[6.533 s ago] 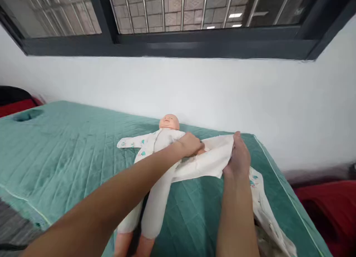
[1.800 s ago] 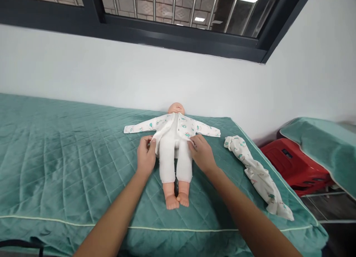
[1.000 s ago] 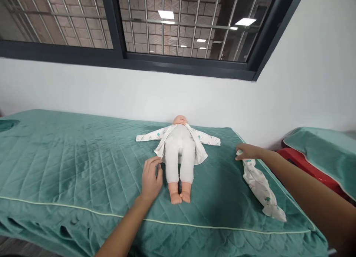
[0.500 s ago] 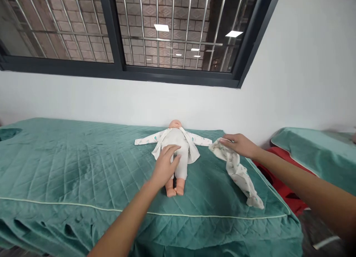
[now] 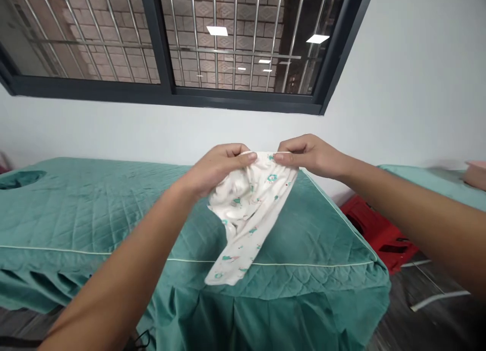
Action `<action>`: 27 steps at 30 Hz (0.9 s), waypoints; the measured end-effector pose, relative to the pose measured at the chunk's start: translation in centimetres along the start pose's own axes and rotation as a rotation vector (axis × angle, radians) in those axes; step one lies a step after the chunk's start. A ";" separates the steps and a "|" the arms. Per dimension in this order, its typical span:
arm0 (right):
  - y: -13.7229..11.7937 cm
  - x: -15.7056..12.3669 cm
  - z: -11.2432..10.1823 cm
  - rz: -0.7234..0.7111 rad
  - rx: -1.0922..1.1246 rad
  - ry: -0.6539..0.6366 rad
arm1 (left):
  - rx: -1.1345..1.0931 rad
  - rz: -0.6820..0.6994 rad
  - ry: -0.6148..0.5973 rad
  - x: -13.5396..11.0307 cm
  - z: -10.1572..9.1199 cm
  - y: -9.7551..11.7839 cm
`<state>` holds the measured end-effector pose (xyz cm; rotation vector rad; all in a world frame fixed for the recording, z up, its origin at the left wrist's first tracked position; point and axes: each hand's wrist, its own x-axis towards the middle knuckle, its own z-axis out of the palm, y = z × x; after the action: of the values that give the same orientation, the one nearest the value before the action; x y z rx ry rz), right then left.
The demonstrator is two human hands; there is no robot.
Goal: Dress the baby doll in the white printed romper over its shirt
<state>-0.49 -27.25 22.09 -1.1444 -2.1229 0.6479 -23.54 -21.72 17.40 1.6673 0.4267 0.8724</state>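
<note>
While we held the printed baby garment [image 5: 246, 214] up above the green quilted bed [image 5: 94, 214], our left hand [image 5: 216, 166] and right hand [image 5: 309, 156] each pinched its top edge, fingers clamped together on the cloth, the rest hanging loose.

Bright, even indoor light; lamp reflections [image 5: 217, 31] in the window glass [image 5: 114, 37]; wide-angle warp, blurred right edge.

Soft printed cloth garment [image 5: 250, 209]; matt quilted bed cover [image 5: 114, 209].
</note>
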 end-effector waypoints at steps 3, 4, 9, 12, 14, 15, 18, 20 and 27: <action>-1.0 -0.1 0.4 -0.023 0.021 -0.027 | 0.052 -0.014 -0.027 -2.0 -1.6 2.1; -1.3 -0.1 0.4 -0.030 0.029 -0.031 | 0.069 -0.017 -0.041 -2.7 -2.1 2.6; -2.2 -0.1 0.3 -0.032 0.019 -0.088 | 0.187 -0.034 -0.043 -5.3 -3.5 4.1; -2.9 0.3 1.7 0.001 -0.020 -0.144 | 0.254 -0.047 -0.024 -6.0 -2.9 4.9; -3.6 0.6 3.3 0.011 -0.015 -0.185 | 0.281 -0.023 -0.010 -6.1 -2.2 5.3; -3.9 0.8 4.2 0.008 -0.001 -0.222 | 0.287 -0.007 -0.001 -6.1 -1.9 5.3; -4.5 1.5 6.1 -0.001 0.078 -0.332 | 0.219 0.037 0.056 -6.1 -1.9 4.8; -4.6 1.9 6.6 -0.015 0.158 -0.281 | 0.117 0.027 0.056 -6.3 -2.3 3.9; -2.8 2.8 7.7 0.001 0.611 0.012 | 0.095 -0.190 -0.210 -6.9 -2.0 0.0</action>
<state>-8.79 -27.20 19.58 -0.7993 -1.7230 1.1803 -29.56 -25.11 15.28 1.7527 0.4780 0.5383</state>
